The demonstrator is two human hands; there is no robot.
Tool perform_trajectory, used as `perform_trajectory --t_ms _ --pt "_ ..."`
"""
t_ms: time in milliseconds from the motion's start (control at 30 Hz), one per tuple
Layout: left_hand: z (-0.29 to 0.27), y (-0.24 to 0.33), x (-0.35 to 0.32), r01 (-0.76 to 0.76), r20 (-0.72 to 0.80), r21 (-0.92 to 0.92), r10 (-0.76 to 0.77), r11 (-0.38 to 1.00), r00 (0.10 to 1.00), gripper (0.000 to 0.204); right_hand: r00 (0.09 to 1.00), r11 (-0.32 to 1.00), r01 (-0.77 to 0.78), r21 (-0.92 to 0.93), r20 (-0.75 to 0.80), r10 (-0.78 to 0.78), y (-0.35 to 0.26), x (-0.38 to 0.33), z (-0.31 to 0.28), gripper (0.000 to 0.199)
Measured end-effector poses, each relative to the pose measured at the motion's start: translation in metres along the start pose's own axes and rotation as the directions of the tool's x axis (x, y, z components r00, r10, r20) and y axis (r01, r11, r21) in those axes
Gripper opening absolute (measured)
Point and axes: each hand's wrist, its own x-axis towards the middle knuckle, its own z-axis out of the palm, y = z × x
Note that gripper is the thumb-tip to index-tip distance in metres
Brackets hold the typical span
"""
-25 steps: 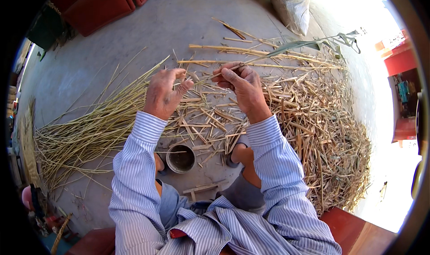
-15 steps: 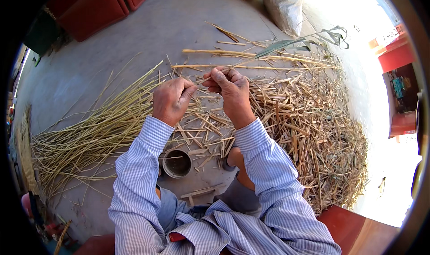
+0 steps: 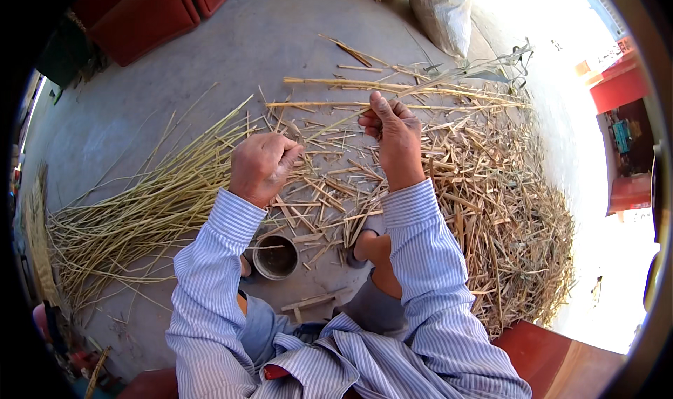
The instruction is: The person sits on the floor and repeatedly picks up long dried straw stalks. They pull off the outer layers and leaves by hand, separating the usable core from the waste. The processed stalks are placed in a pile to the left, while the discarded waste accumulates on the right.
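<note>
My left hand [image 3: 261, 166] is closed around one end of a thin pale stalk [image 3: 329, 131]. My right hand [image 3: 391, 134] pinches the same stalk farther along, thumb raised. The stalk runs between the two hands above the concrete floor [image 3: 231, 63]. Both forearms wear blue striped sleeves. Under the hands lies a scatter of short cut straw pieces [image 3: 329, 196]. A bundle of long greenish stalks [image 3: 133, 217] fans out to the left of my left hand.
A big heap of chopped straw [image 3: 512, 217] fills the right side. A small round metal cup [image 3: 275, 257] stands by my knee. A white sack [image 3: 440, 10] leans at the back, red furniture [image 3: 140, 14] at the back left. Long canes [image 3: 378, 85] lie beyond my hands.
My hands have moved apart; earlier they were close together on the stalk. The right hand has shifted right and away, the left hand drawn back to the left.
</note>
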Motion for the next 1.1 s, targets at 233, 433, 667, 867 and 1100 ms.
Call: perform_trajectory --t_ms 233,433,667,867,1100 --pt "-0.004 0.003 -0.001 0.071 0.115 -0.115 -0.057 0.991 0.992 0.017 0.991 0.998 0.062 0.001 -0.120 -0.061 -0.018 0.019 -0.034 0.025" --pt "-0.012 0.001 0.000 0.167 0.173 -0.218 -0.130 0.962 0.976 0.014 0.999 0.991 0.024 0.133 0.022 -0.027 -0.024 0.023 -0.045 0.018" --pt "-0.023 -0.015 -0.013 0.334 0.322 -0.345 -0.224 0.877 0.920 0.019 0.985 0.957 0.167 0.236 -0.089 -0.150 -0.029 0.041 -0.091 0.016" --pt "-0.016 -0.017 -0.013 0.401 0.316 -0.339 -0.299 0.851 0.901 0.026 0.934 0.985 -0.001 0.173 0.353 -0.061 -0.016 0.007 -0.029 0.024" --pt "-0.016 -0.008 -0.010 0.313 0.228 -0.233 -0.262 0.921 0.938 0.029 0.998 1.000 0.022 -0.009 0.053 -0.021 -0.007 0.004 -0.014 0.026"
